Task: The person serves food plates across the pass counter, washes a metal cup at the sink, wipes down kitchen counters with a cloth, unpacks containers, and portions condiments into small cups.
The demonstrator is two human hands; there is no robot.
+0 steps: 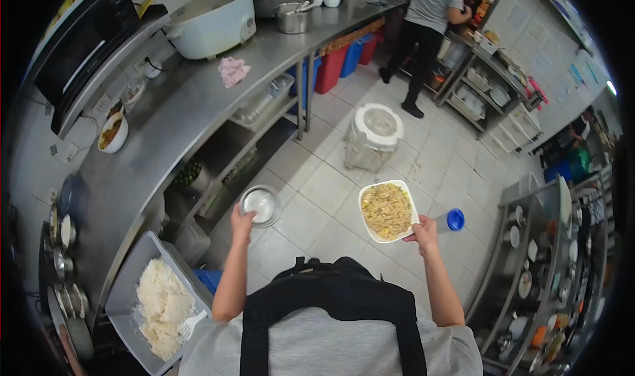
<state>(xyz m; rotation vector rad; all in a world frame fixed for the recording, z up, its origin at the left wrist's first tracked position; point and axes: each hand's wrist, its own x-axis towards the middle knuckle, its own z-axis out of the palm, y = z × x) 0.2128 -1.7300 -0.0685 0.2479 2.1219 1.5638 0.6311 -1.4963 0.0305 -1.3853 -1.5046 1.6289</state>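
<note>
My left hand (242,225) is closed on the rim of a small round metal bowl (274,210), whose inside looks whitish. In my right hand (425,234) is a white square bowl (363,221) filled with fried rice (386,210), gripped at its lower right corner with the thumb at the rim. Both bowls are held out over the tiled floor, well apart from each other. Below and left of my left arm, a grey tub (119,323) contains white rice (162,303) and a white slotted scoop (194,324).
A long steel counter (192,104) curves along the left, bearing a large white cooker (215,28), a pink cloth (233,71) and a bowl of food (114,134). A white bin (374,134) stands on the floor ahead. Another person (426,35) stands beyond it; shelves (522,270) line the right.
</note>
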